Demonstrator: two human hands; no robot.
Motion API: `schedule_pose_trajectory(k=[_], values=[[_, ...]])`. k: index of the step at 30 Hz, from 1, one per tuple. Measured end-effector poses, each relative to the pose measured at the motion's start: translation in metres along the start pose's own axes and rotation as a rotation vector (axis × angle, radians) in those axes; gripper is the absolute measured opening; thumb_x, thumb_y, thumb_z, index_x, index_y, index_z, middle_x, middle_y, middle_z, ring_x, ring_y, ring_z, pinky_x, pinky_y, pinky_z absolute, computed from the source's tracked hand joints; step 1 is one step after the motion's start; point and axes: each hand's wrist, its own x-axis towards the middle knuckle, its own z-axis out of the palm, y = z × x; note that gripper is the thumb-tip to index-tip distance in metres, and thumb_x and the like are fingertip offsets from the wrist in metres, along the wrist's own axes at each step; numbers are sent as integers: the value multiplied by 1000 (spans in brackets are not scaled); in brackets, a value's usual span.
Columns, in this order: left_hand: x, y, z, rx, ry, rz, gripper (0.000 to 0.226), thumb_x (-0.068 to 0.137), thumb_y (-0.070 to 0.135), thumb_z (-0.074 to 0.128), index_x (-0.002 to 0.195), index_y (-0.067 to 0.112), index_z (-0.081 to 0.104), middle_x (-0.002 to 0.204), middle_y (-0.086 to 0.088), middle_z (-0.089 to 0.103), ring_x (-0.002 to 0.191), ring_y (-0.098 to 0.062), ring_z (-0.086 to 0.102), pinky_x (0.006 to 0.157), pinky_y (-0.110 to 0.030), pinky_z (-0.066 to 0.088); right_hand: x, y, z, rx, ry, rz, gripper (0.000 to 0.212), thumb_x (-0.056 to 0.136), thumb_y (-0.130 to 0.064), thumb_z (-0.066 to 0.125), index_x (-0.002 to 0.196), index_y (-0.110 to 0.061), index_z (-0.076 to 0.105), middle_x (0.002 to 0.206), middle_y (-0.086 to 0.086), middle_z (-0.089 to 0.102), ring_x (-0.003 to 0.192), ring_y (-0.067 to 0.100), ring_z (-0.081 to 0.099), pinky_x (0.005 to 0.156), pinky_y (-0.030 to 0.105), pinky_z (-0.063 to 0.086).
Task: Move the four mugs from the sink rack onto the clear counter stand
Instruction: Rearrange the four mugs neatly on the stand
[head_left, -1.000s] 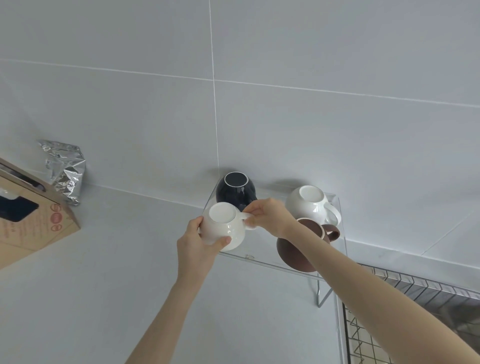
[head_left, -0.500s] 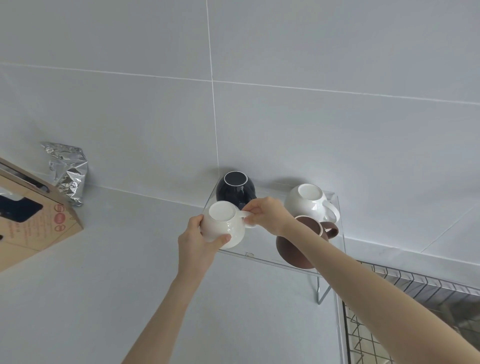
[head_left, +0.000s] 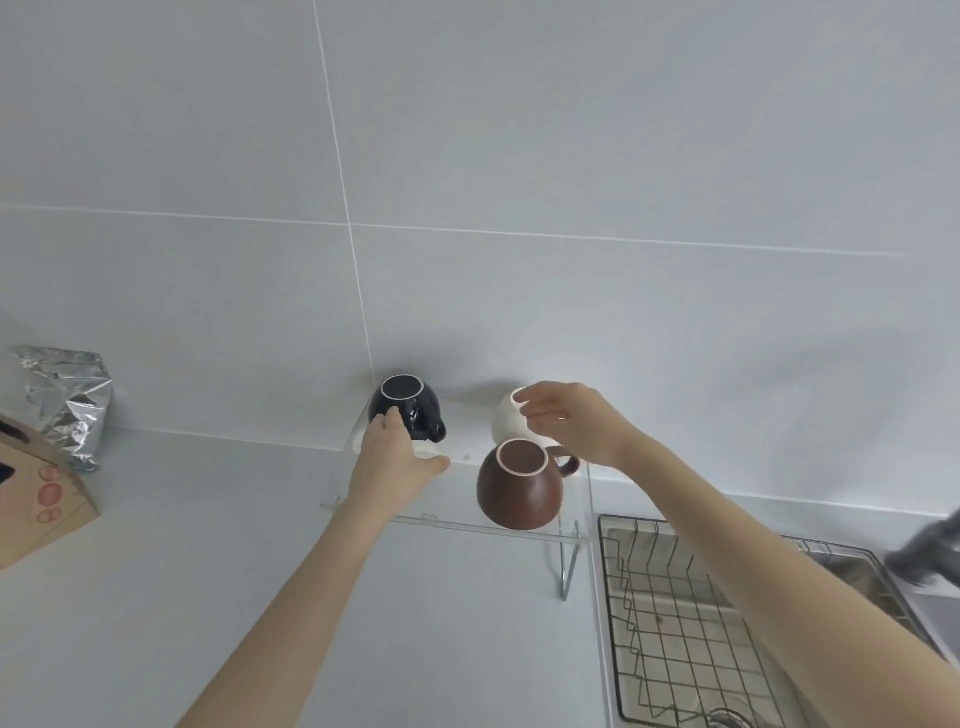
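Four upside-down mugs stand on the clear counter stand (head_left: 498, 528). A dark blue mug (head_left: 408, 413) is at the back left and a brown mug (head_left: 519, 491) at the front right. One white mug (head_left: 506, 423) is at the back right, partly behind my right hand (head_left: 569, 418), which hovers open over it. My left hand (head_left: 397, 460) is cupped over the second white mug (head_left: 427, 450) at the front left and hides most of it.
The wire sink rack (head_left: 675, 613) lies at the lower right with no mugs showing in it. A cardboard box (head_left: 36, 499) and a foil bag (head_left: 67, 405) sit on the counter at the left. A blurred grey shape (head_left: 932, 553) is at the right edge.
My right hand has let go of the white mug's handle and moved right, opening. My left hand has lowered that mug onto the stand's front left.
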Motion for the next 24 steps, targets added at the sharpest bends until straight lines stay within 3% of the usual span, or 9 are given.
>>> schedule_pose_trajectory(k=[3,5,8,10,12,15,18,20,24], values=[[-20,17,16,-22,7,75,55,81,23,60,129,6,38,139,-13,42,131,-26,36,101,-34,31,-14,22,3,84,85,64,36,87,2,37,111,-8,62,102,6,57,88,30,66,79,40,58],[-32,30,27,-108,-55,60,36,85,25,55,118,13,46,124,-11,52,118,-25,46,93,-31,34,-22,37,8,109,137,120,39,89,4,32,117,-3,58,108,9,57,75,16,64,65,14,53],[-44,45,45,-253,-158,-65,9,86,27,52,92,21,54,98,-2,59,99,-25,48,75,-29,36,-31,61,18,48,141,201,52,87,5,29,133,-11,44,133,10,53,104,24,57,81,18,42],[-53,49,59,-325,-185,-92,15,83,25,53,87,11,55,92,-6,59,88,-22,49,62,-27,35,-33,72,24,33,101,249,58,85,5,30,139,-16,34,139,12,47,119,29,49,87,22,38],[-61,50,70,-367,-194,-101,23,81,23,54,98,7,56,97,-7,60,88,-22,52,61,-19,36,-35,78,31,45,70,234,62,83,7,28,138,-22,35,125,9,56,96,23,58,73,17,43],[-65,52,76,-412,-171,-117,14,82,16,48,93,9,53,86,-4,56,86,-24,48,60,-18,34,-33,86,38,68,91,180,67,78,10,25,131,-28,41,102,-2,58,56,9,43,43,8,35],[-62,50,73,-426,-144,-146,24,84,12,44,105,14,56,94,-1,55,95,-25,47,71,-27,35,-34,90,42,68,108,173,69,78,11,27,137,-25,34,131,3,48,92,19,53,63,9,35],[-58,45,71,-425,-111,-156,37,82,12,44,117,8,54,101,-7,55,98,-26,49,75,-29,35,-32,92,43,48,112,181,69,80,12,28,143,-17,22,144,6,35,125,23,40,83,14,30],[-56,41,70,-391,-103,-130,33,78,13,42,102,-7,53,74,-23,46,79,-37,43,61,-32,27,-28,96,42,105,148,169,70,76,18,27,139,-10,33,139,11,36,129,23,36,83,5,24]])
